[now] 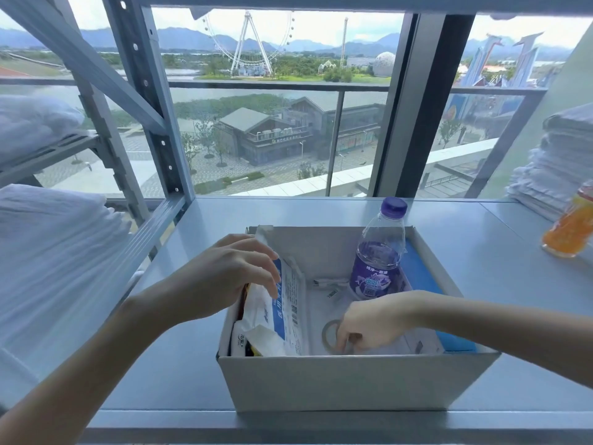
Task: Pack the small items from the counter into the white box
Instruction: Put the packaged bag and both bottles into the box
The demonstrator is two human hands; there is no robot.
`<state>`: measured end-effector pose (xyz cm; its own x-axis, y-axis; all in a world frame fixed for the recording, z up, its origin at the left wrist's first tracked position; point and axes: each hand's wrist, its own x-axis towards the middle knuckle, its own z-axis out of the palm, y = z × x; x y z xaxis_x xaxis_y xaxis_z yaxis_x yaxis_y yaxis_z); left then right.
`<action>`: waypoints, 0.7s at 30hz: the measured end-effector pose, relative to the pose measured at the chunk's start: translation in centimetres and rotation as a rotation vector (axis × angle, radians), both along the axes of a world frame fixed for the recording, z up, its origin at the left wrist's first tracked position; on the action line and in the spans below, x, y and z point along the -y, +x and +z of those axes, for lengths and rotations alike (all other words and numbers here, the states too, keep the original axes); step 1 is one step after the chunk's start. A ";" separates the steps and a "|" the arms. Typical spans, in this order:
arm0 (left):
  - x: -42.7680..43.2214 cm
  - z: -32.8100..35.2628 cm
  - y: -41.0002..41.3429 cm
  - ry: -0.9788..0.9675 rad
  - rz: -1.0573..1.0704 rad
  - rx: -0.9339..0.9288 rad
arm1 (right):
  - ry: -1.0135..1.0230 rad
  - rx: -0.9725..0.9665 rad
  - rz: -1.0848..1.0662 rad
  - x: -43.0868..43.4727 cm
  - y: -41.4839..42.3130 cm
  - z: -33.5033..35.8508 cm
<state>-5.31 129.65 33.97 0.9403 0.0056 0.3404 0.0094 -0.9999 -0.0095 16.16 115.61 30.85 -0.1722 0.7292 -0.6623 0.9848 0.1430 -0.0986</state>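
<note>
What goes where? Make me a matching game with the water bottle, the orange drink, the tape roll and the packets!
Things
1. water bottle
2. orange drink bottle
3. tape roll
4. packets

Places
A. out on the counter, far right
B. low in the white box, pinched by the right hand
C. standing upright at the far side of the box
D. along the box's left side, under the left hand

Pairs: 1-C, 2-A, 3-B, 4-D

The orange bottle (569, 226) at the worktop's (500, 284) right edge is cropped. The right grip (369, 322) covers part of the ring (324, 336).
</note>
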 end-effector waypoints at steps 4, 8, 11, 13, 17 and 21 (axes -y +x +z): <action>0.6 -0.1 0.1 -0.031 0.009 0.067 | 0.119 -0.014 0.040 -0.2 0.2 -0.9; 2.0 -0.8 0.8 -0.094 0.005 0.087 | 0.213 0.098 0.155 -0.7 -0.4 -2.3; 2.6 -1.7 1.0 -0.193 0.051 0.104 | 0.254 0.140 0.179 -1.4 -0.8 -2.8; 2.7 -2.0 0.9 -0.244 0.066 0.107 | 0.275 0.143 0.159 -1.7 -0.9 -2.7; 2.6 -2.1 0.6 -0.279 0.071 0.067 | 0.387 0.104 0.064 -2.4 -0.8 -2.5; 2.3 -2.1 0.5 -0.275 0.077 0.026 | 0.409 0.062 -0.021 -3.1 -0.1 -3.1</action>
<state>-4.80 127.36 31.82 0.9244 0.1720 0.3404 0.0820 -0.9613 0.2630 16.02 118.72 27.76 -0.1236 0.9374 -0.3255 0.9902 0.1381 0.0218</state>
